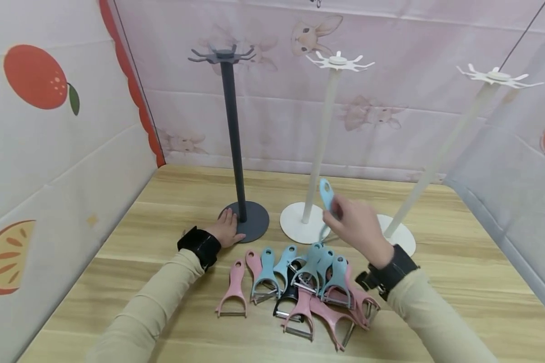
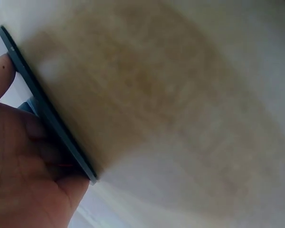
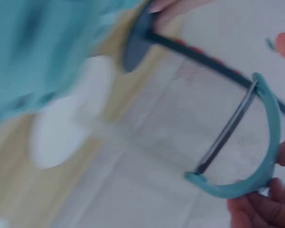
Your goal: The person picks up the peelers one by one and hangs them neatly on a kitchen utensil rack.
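Above the pile of peelers, just in front of the white stands, the light-blue plastic Y-shaped peeler [image 1: 326, 194] is held clear of the tabletop [image 1: 163, 201] in the right hand [image 1: 356, 224], whose fingers are curled round its lower handle and yoke; the handle end with its hanging hole points up. The right wrist view shows its curved blue yoke and thin metal blade [image 3: 226, 130] spanning the arc. Judged from its build, the item is light, rigid and smooth, so it may slip if pinched loosely; the blade is sharp and should not be gripped. The handle is the proper place for the grip, leaving the hole free. The left hand [image 1: 227, 227] rests flat, fingers relaxed, on the round base of the dark grey hook stand [image 1: 232, 131]. Two white hook stands [image 1: 320, 146] rise just right of it. Pink, blue and black peelers [image 1: 300, 287] lie heaped on the wooden tabletop nearer the person.
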`<state>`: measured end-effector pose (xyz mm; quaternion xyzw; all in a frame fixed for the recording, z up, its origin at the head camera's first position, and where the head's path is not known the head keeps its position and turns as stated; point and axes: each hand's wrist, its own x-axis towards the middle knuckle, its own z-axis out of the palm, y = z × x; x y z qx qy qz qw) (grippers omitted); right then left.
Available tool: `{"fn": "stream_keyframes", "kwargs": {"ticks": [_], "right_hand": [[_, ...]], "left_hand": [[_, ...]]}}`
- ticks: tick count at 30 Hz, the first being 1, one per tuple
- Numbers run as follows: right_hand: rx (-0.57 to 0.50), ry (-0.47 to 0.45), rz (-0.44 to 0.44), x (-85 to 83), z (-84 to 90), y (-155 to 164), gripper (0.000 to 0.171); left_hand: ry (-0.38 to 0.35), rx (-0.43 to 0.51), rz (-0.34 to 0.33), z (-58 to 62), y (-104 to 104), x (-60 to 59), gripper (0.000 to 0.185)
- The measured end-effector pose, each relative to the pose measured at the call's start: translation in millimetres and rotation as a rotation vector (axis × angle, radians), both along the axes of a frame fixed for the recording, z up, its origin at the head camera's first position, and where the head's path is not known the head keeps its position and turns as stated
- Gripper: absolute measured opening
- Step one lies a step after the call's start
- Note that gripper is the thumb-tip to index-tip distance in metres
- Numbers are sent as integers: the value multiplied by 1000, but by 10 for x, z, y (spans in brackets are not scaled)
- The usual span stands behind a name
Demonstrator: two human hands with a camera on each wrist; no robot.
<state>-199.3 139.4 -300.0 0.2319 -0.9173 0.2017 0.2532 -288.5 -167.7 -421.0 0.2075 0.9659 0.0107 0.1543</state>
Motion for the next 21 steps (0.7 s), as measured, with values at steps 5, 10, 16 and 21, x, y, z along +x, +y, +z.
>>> {"fn": "stream_keyframes", "kwargs": {"ticks": [5,10,16,21], "right_hand": [[-69,210,147,-129,337,-411,17],[-93,355,228,-217,684,-766,17],[-110,428,232,-329,1044,-1093,17],[-122,419,179,-413,1271,-1296,20]], "left_hand": [[14,-10,1,-36,-1,-6,68],[39,-12,-8,-73,-4,-9,68],[52,-30,-10,-94,1,-24,68],[87,-56,-37,-115,-14,-25,69]]}}
